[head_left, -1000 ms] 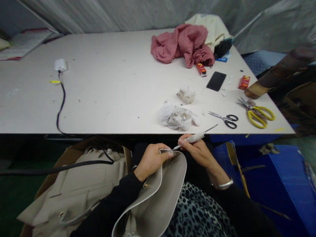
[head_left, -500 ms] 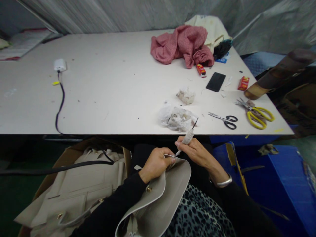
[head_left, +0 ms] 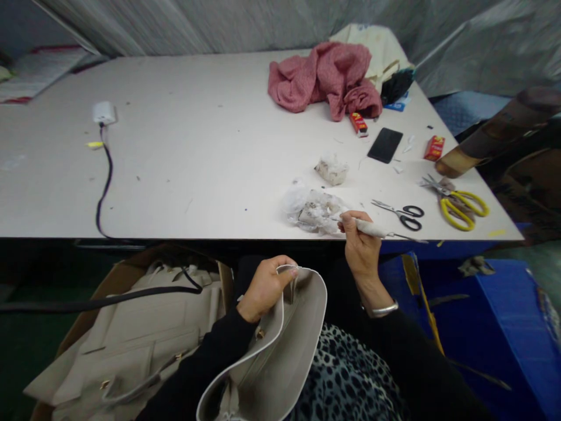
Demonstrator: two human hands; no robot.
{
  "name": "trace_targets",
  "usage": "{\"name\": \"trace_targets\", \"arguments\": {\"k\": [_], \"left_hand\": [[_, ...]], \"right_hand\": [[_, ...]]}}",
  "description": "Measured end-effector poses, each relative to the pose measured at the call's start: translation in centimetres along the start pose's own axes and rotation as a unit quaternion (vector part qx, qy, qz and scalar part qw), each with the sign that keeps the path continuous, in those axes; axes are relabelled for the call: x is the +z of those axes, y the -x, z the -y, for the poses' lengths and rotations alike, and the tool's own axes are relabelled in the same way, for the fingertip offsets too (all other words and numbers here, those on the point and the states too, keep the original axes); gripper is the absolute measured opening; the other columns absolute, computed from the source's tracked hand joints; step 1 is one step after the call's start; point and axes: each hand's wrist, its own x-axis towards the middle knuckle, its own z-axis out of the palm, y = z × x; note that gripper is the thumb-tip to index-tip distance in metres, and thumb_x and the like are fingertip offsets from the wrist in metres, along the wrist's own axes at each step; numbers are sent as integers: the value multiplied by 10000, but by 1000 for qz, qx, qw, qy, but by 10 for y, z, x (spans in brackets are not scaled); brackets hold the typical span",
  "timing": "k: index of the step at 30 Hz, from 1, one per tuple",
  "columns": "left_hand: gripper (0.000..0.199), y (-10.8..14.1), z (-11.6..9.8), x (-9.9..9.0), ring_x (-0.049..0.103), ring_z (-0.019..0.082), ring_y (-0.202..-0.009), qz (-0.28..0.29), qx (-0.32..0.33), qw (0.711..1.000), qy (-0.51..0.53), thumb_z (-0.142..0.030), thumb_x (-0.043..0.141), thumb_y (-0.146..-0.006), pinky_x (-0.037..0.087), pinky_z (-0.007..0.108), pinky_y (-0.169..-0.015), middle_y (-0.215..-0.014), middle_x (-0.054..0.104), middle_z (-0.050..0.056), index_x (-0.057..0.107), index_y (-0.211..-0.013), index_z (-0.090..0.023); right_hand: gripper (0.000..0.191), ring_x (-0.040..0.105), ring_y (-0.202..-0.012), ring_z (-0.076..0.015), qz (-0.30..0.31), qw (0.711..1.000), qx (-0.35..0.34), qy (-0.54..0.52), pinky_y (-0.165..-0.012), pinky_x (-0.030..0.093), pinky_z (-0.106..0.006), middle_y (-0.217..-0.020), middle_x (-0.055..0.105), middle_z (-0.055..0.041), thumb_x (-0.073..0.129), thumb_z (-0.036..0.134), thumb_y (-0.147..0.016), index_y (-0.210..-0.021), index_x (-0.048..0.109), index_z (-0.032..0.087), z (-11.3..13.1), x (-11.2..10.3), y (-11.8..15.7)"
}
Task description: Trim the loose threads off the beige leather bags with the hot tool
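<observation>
My left hand (head_left: 267,287) is closed on the top edge of a beige bag (head_left: 284,362), which lies open over my lap. In my right hand (head_left: 362,251) is a tool with a white-wrapped handle (head_left: 369,227), held above the table's front edge. One thin dark end of it points right; the other end is at a crumpled clear plastic wrap (head_left: 313,209) with whitish, dark-specked stuff in it. A smaller whitish lump (head_left: 332,169) sits just behind.
Black scissors (head_left: 401,214), yellow-handled scissors (head_left: 460,204), a phone (head_left: 385,145) and pink cloth (head_left: 322,79) are on the table (head_left: 188,134). Beige bags (head_left: 162,316) fill a carton at the left; a blue box (head_left: 504,316) stands at the right.
My right hand has moved from the bag's edge up and right to the plastic wrap, and the tool now lies nearly level. My left hand and the bag have shifted slightly left.
</observation>
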Motion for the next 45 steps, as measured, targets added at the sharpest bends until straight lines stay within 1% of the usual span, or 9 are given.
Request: {"name": "trace_targets", "arguments": {"k": [7,17,19,21,23,25,27,37,45], "left_hand": [[224,3,0,-6,602,172,-720,-17,-33,998,51,-345,768,-725,445,286,-711,-777,716,38,749,-823,-144],[217,6,0,-8,594,163,-712,6,-48,997,66,-337,785,-720,441,286,-721,-762,711,36,744,-804,-141],[223,6,-1,-9,596,165,-708,7,-52,996,69,-342,788,-718,444,286,-717,-761,712,36,747,-808,-142],[229,7,-1,-10,599,169,-716,11,-50,997,66,-348,789,-718,448,288,-719,-767,714,41,753,-809,-141],[232,6,-1,-10,595,170,-721,23,-44,997,62,-352,789,-723,450,290,-717,-768,711,43,758,-813,-140],[233,6,-1,-10,586,169,-714,39,-40,996,67,-354,792,-725,451,291,-711,-763,704,42,758,-813,-141],[229,6,-1,-10,581,166,-709,51,-41,995,77,-351,798,-724,451,291,-706,-761,698,40,754,-811,-144],[261,9,-1,-10,567,165,-731,67,-44,993,87,-363,818,-694,434,284,-709,-781,687,43,750,-818,-143],[269,12,0,-4,543,159,-710,47,-38,993,104,-371,808,-692,424,282,-689,-751,663,35,724,-803,-141]], "right_hand": [[281,641,-828,-190,44,998,-42,-17,-803,520,-337,-883,654,-27,586,469,-1016,-948,665,207,-1,5,-5],[283,646,-933,-244,124,970,-155,141,-896,488,-382,-954,709,-67,576,481,-1023,-954,689,231,11,5,-24],[271,648,-937,-237,98,980,-135,111,-898,490,-377,-960,706,-61,597,478,-1014,-970,690,228,16,0,-19],[268,651,-858,-209,89,993,-74,31,-835,506,-348,-886,686,-36,610,476,-1009,-961,686,224,19,-5,-9],[287,637,-746,-174,155,986,12,-63,-732,510,-307,-791,654,-9,610,480,-1009,-929,682,215,20,-11,4],[308,621,-691,-152,255,955,85,-127,-668,499,-276,-755,641,-1,618,487,-1003,-903,684,204,21,-15,17],[307,616,-697,-143,318,930,119,-144,-666,493,-262,-767,650,-4,643,486,-989,-899,690,196,20,-18,27],[306,575,-722,-138,360,912,127,-148,-696,455,-257,-757,626,6,644,478,-987,-885,673,191,21,-18,36],[282,563,-702,-137,359,922,96,-106,-666,443,-255,-743,611,13,615,448,-1000,-890,666,193,27,-14,40]]}}
